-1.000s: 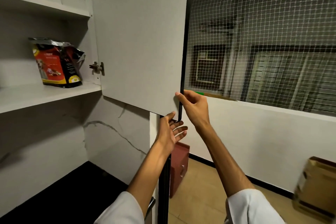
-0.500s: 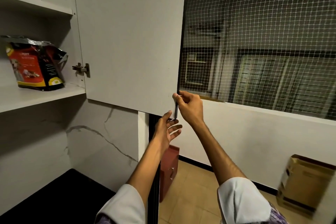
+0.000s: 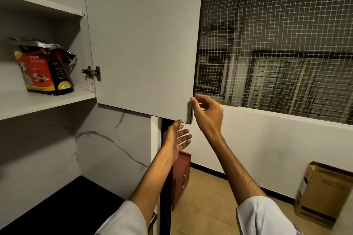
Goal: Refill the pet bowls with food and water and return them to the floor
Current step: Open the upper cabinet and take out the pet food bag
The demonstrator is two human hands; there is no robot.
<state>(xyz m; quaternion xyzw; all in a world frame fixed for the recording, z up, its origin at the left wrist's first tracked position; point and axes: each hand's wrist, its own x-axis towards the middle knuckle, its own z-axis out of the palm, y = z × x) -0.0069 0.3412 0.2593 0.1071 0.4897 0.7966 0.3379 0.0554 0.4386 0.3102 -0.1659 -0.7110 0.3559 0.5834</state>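
Here, at far left, a red and black pet food bag [image 3: 44,66] stands upright on a white shelf [image 3: 38,101] inside an open wall cupboard, its crumpled silver top open. Another shelf sits above it, bare as far as can be seen. Below the cupboard a black table [image 3: 57,204] runs along a white wall veined like marble.

Right of the bag, the cupboard door [image 3: 143,44] stands swung out toward the viewer, a metal hinge [image 3: 91,72] showing on its left side.

Under the door's lower right corner, the left hand [image 3: 176,139] reaches up with its fingers spread and loose, holding nothing; its fingertips are just below the door's bottom edge. Just to its right, the right hand [image 3: 207,113] is at the door's right edge, fingers curled and slightly apart, thumb and fingertips touching or almost touching the edge; whether they truly pinch it cannot be told. Both arms wear white sleeves.

Behind the hands a dark red box [image 3: 181,175] stands on the tiled floor [image 3: 210,206]. To the right, a netted window [image 3: 277,47] spans the wall, and a cardboard box [image 3: 322,192] stands on the floor at far right.
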